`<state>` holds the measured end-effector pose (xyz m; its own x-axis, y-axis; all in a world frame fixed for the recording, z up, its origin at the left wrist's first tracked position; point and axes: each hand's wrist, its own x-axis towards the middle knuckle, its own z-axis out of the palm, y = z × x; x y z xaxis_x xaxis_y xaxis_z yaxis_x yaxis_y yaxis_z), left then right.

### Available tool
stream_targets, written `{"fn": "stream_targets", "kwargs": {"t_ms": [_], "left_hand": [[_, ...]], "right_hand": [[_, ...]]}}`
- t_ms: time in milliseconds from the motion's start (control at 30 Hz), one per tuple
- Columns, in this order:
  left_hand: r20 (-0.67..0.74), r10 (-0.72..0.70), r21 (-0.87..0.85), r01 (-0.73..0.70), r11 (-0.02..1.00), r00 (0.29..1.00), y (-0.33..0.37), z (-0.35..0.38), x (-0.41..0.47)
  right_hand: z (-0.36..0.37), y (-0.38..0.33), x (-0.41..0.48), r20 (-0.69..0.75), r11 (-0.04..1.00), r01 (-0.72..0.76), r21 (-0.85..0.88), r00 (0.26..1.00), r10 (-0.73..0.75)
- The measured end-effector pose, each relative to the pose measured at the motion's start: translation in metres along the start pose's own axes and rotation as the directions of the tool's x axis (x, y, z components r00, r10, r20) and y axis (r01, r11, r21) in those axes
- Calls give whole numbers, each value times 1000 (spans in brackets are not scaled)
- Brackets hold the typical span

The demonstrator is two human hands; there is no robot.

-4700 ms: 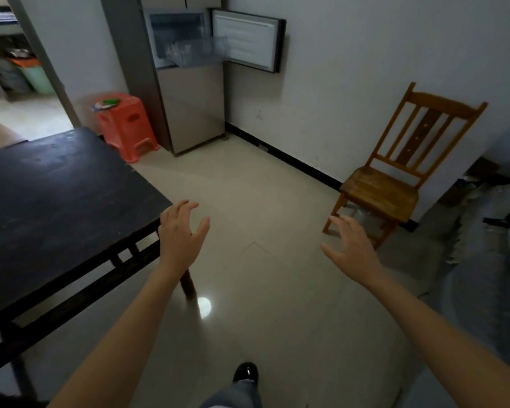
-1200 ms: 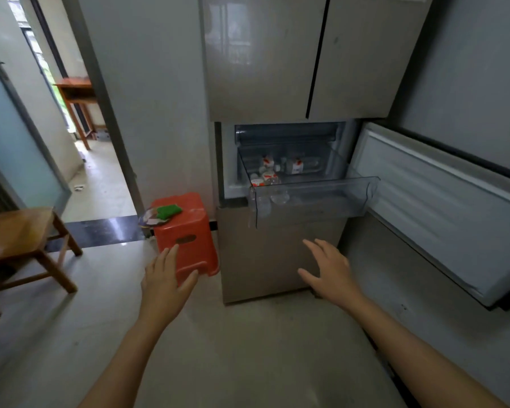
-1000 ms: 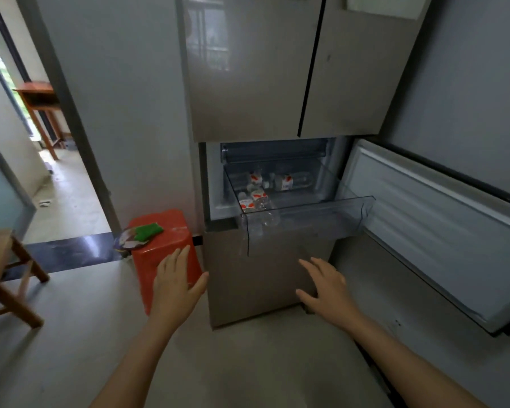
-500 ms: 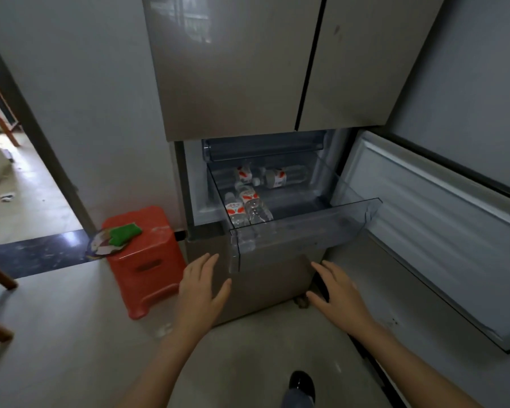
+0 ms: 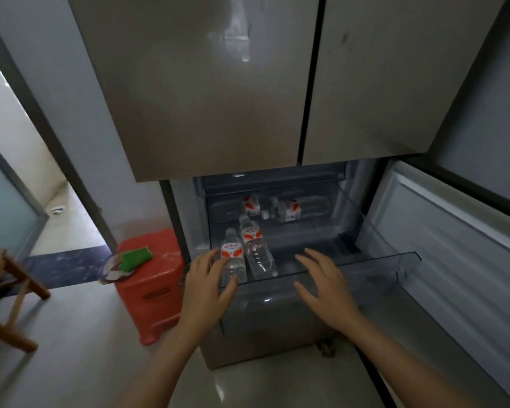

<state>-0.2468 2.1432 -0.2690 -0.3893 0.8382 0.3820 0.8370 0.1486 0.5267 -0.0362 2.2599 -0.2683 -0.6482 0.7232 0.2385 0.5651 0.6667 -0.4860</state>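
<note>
A tall fridge (image 5: 212, 83) stands in front of me with its middle compartment door (image 5: 454, 245) swung open to the right. A clear plastic drawer (image 5: 374, 266) is pulled out of that compartment. Several water bottles with red and white labels lie inside it, two near the front (image 5: 256, 248) and two at the back (image 5: 289, 209). My left hand (image 5: 208, 285) hovers with spread fingers over the drawer's front left corner. My right hand (image 5: 324, 285) hovers open over the front rim. Neither hand holds anything.
A red plastic stool (image 5: 150, 278) with a green sponge (image 5: 136, 256) and a round patterned thing on top stands left of the fridge. A wooden chair (image 5: 3, 295) is at the far left. A doorway (image 5: 56, 213) opens behind the stool.
I have walked across the room up to the fridge. Both hands have risen from below the drawer to its front rim, still open.
</note>
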Motion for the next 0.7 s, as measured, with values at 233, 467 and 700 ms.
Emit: {"fn": "stream_targets", "kwargs": {"t_ms": [233, 467, 700], "left_hand": [[74, -183, 114, 174, 978, 980, 11, 34, 60], [220, -346, 273, 283, 919, 912, 1, 46, 65], [163, -407, 347, 334, 876, 899, 5, 49, 64]], "right_hand": [[-16, 32, 78, 50, 990, 94, 101, 994, -99], [1, 53, 121, 204, 982, 121, 142, 968, -148], [28, 51, 147, 520, 971, -105, 214, 854, -22]]}}
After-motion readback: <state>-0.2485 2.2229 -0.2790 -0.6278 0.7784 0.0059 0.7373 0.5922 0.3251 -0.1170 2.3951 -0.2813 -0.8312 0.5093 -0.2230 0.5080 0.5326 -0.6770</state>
